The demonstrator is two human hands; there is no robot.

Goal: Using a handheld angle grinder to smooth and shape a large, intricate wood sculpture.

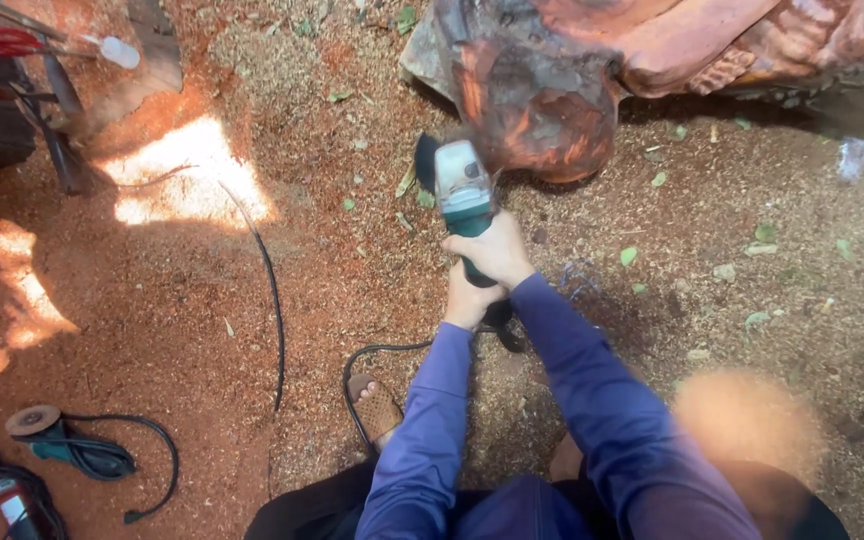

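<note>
Head view, looking down. Both arms in purple sleeves extend fwd, converging on a teal angle grinder (465,195). Right hand (493,250) wraps the grinder body from above, fingers curled tight around it, wrist bent slightly down. Left hand (470,300) sits just behind and below, closed around the rear grip near the cable exit (fingers mostly hidden by the right hand). Grinder points away from the person, its dark disc (424,160) at the upper left of the head, close to a reddish carved wood block (537,100); contact btw disc and wood cannot be told. Black power cable (357,375) loops back over the sawdust-covered ground (352,260) beside a sandalled foot (376,405). A second grinder (47,435) w/ coiled cord lies well apart, lower left.
</note>
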